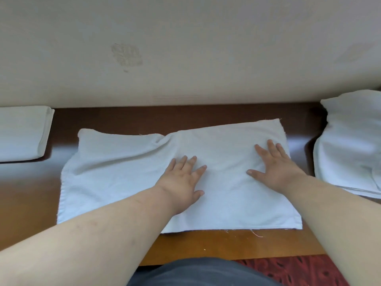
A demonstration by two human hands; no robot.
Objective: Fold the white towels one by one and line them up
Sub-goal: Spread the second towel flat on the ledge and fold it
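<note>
White towel (127,182) lies spread on the wooden table (216,244), roughly at its centre, far edge near the wall (185,48). Far-left part of the towel is wrinkled; near edge lies flat. Left hand (183,182) rests palm-down on the towel's middle, fingers straight and spread. Right hand (274,166) rests palm-down on the towel's right half, fingers likewise extended; neither grasps anything. Left of the towel, apart from it: one folded towel (20,133). Right of the towel: a pile of white towels (350,145), possibly unfolded; the frame crops it.
</note>
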